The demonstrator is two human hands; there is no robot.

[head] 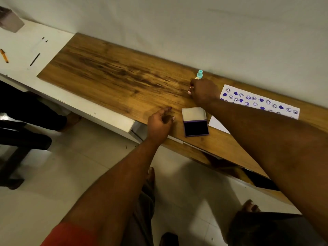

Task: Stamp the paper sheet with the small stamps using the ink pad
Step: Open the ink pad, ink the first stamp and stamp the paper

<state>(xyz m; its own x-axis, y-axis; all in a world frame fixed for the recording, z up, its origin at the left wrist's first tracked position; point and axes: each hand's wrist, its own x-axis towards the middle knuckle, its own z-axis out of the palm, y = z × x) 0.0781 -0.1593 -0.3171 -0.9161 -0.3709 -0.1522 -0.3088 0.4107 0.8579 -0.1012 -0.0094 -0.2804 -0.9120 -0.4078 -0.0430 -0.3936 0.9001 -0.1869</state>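
A white paper sheet [262,102] covered with several purple heart and face prints lies at the right on the wooden tabletop [115,75]. My right forearm hides its near part. The ink pad [195,127] sits open near the front edge, its lid raised. A small teal stamp [200,74] stands upright by the wall, just beyond my right hand [204,92]. That hand is curled knuckles-up on the wood; whether it holds anything is hidden. My left hand [159,122] rests at the table's front edge, left of the pad, fingers loosely curled and empty.
A white table [23,50] adjoins on the left, carrying an orange pen [4,56], a black pen [35,59] and a grey box [9,22]. A wall runs behind. Another person's dark-clad legs [23,121] are at the left. My bare feet stand on the tiled floor.
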